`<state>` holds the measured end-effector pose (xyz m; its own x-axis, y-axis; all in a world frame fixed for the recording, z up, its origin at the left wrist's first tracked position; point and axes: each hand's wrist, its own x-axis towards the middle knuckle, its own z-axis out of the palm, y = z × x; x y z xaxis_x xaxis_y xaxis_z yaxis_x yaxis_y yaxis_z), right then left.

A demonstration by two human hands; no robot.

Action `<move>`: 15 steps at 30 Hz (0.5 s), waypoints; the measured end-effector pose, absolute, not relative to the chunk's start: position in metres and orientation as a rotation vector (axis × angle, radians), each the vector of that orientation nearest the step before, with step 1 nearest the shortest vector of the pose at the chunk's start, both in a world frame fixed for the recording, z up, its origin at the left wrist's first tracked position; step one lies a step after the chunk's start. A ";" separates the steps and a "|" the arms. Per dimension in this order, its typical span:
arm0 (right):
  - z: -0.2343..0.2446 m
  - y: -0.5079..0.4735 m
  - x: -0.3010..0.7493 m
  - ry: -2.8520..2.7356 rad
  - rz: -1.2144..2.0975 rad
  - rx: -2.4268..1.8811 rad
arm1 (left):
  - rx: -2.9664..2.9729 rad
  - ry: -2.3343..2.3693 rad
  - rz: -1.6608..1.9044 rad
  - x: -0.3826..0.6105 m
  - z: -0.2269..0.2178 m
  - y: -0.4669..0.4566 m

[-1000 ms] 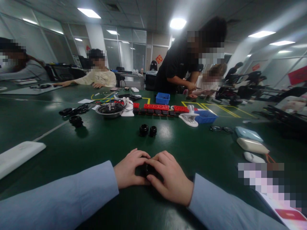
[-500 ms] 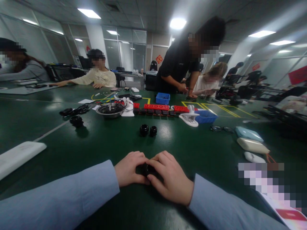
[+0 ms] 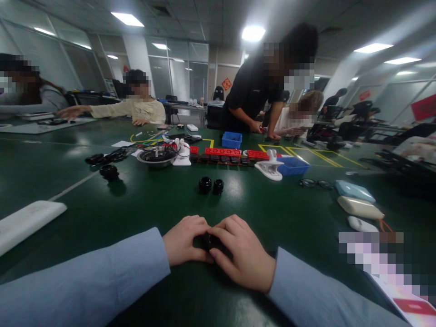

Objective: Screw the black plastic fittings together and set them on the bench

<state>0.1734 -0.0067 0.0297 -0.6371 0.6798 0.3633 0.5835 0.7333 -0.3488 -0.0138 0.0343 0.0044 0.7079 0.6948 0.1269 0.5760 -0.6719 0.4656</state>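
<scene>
Both hands meet low over the green table [image 3: 146, 195] around a small glossy black part [image 3: 208, 241]. My left hand [image 3: 185, 240] is closed on its left side, fingers curled over the top and thumb below. From the right, my right hand [image 3: 243, 254] wraps the same part with fingers and thumb. Most of the part is hidden, so its kind cannot be told. Beyond the hands stand two black ribbed round fittings [image 3: 205, 185], the right one smaller. Another black fitting [image 3: 109, 172] sits farther left.
Across the table are a metal bowl [image 3: 156, 156] of dark parts, red blocks [image 3: 223, 152], white clips [image 3: 270, 167] and blue bins [image 3: 293, 165]. Glasses [image 3: 316, 183] and cases [image 3: 360, 206] lie right; a white bar [image 3: 30, 222] lies left. A person in black [image 3: 252, 91] leans over the far side.
My hands keep the same grip around the black part, with hardly any movement. At far left, a seated person's outstretched hand has shifted left.
</scene>
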 end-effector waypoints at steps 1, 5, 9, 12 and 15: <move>0.029 -0.007 0.173 -2.460 0.269 -0.958 | 2.524 0.984 0.416 -0.014 0.004 0.034; 0.029 -0.007 0.173 -2.464 0.253 -0.955 | 2.535 0.973 0.417 -0.013 0.004 0.034; 0.029 -0.008 0.172 -2.483 0.214 -0.944 | 2.520 0.975 0.413 -0.013 0.005 0.034; 0.029 -0.009 0.172 -2.504 0.199 -0.928 | 2.509 0.973 0.421 -0.014 0.005 0.034; 0.028 -0.010 0.173 -2.519 0.209 -0.909 | 2.514 0.967 0.427 -0.014 0.004 0.034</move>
<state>0.1731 -0.0101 0.0283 -0.6808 0.6365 0.3625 0.5681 0.7712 -0.2871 -0.0144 0.0341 0.0039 0.7123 0.6890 0.1339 0.5629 -0.6746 0.4776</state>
